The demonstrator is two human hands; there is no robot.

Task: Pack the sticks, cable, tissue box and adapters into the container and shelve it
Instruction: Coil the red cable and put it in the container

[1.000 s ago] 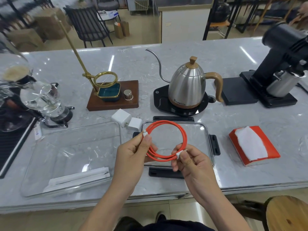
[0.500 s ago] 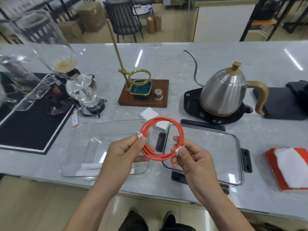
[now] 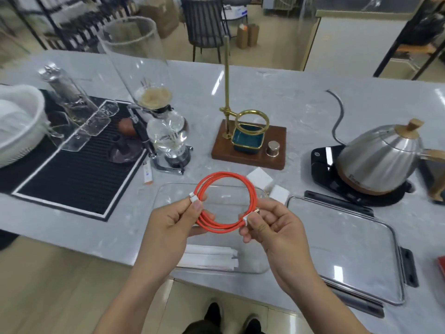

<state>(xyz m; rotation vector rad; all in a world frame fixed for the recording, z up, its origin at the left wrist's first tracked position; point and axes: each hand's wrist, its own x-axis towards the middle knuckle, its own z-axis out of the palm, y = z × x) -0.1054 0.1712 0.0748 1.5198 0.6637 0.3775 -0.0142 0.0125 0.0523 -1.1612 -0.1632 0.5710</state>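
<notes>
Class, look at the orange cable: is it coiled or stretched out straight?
Coiled. The orange cable forms a round loop of several turns, with the left hand and right hand each pinching a white plug end.

Bright, glary, edges warped, blurred

head cam | wide-angle, faces fwd+down | close over hands [image 3: 216, 225] | counter [image 3: 301, 97] beyond

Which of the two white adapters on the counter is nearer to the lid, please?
The smaller adapter, lying almost against the lid's far left corner. The larger adapter sits behind it, farther from the lid, beside the container.
</notes>
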